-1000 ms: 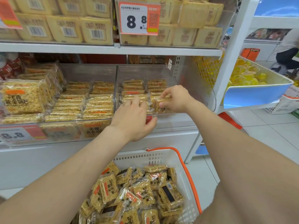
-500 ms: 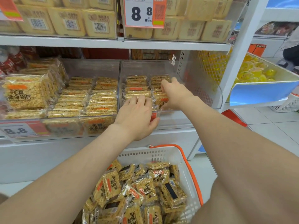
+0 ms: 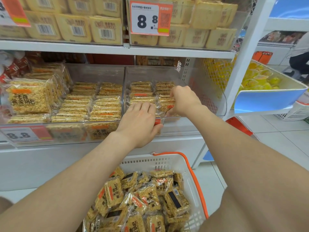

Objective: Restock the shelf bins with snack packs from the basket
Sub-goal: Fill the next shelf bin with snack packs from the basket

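Yellow rice-crisp snack packs (image 3: 142, 198) fill the white basket (image 3: 189, 166) with orange handles at the bottom. The clear right shelf bin (image 3: 197, 91) holds two rows of the same packs (image 3: 142, 91). My left hand (image 3: 140, 119) lies over the bin's front edge, its fingers flat on the left row, while its thumb pinches a pack with an orange label (image 3: 157, 122) against the palm. My right hand (image 3: 181, 99) reaches into the bin and grips a snack pack (image 3: 165, 104) at the front of the right row with curled fingers.
The left bin (image 3: 93, 72) is packed with rows of the same packs. Boxed cakes and an 8.8 price tag (image 3: 149, 17) fill the shelf above. A blue-fronted tray of yellow jelly cups (image 3: 267, 97) juts out on the right. A person (image 3: 299, 54) crouches at the far right.
My right hand has moved deeper into the right bin along the right row. My left hand has stayed at the bin's front edge.
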